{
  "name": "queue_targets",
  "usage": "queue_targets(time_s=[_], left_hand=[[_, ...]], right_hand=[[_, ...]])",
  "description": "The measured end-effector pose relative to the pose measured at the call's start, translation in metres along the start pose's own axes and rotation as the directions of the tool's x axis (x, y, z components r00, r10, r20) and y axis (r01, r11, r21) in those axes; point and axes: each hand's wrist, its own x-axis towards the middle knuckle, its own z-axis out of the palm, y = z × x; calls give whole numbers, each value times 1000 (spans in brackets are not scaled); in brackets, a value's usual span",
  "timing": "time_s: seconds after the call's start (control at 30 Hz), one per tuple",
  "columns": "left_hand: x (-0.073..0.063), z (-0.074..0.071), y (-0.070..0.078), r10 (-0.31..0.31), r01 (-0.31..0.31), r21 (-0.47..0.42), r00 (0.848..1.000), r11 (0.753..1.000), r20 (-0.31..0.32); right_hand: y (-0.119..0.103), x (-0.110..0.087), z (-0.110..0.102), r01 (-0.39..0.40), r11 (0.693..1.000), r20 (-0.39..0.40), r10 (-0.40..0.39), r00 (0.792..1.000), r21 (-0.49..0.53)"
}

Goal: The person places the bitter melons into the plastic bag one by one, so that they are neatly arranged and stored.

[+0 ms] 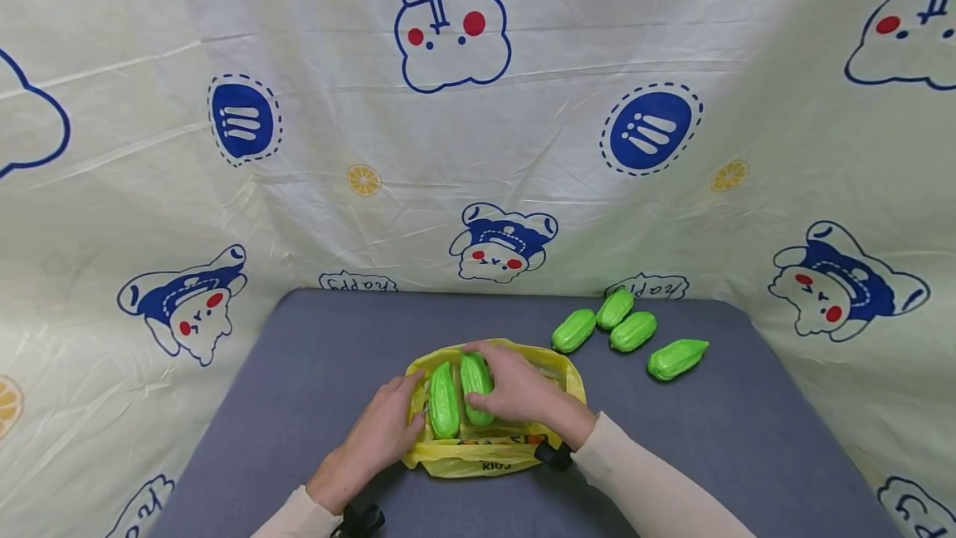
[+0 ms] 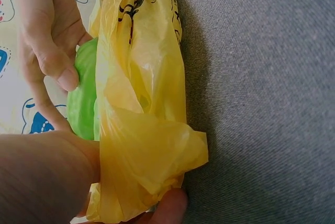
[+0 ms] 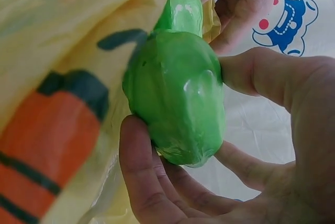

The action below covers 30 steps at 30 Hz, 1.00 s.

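My right hand (image 1: 515,384) grips a green ribbed fruit (image 1: 475,388) over the yellow plastic bag (image 1: 496,467). In the right wrist view its thumb and fingers close round the glossy fruit (image 3: 178,96) from opposite sides. Another green ribbed fruit (image 1: 444,401) lies lengthwise in the bag's mouth, just left of the held one. At the bag's left side my left hand (image 1: 384,422) holds the rim. The left wrist view shows a fingertip of that hand wrapped against the yellow plastic (image 2: 146,150).
Several more green ribbed fruits (image 1: 632,331) lie at the back right of the grey table (image 1: 314,364). One fruit with a pointed tip (image 1: 675,359) sits slightly apart from them. Behind the table hangs a pale curtain (image 1: 478,139) printed with cartoons.
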Motion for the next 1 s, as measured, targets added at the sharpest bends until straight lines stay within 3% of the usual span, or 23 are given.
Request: queue_targets(time_s=[1.0], left_hand=[[1, -2, 0, -7, 7, 0, 1000, 1000, 14]], right_hand=[[1, -1, 7, -9, 1000, 56, 10, 998, -21]])
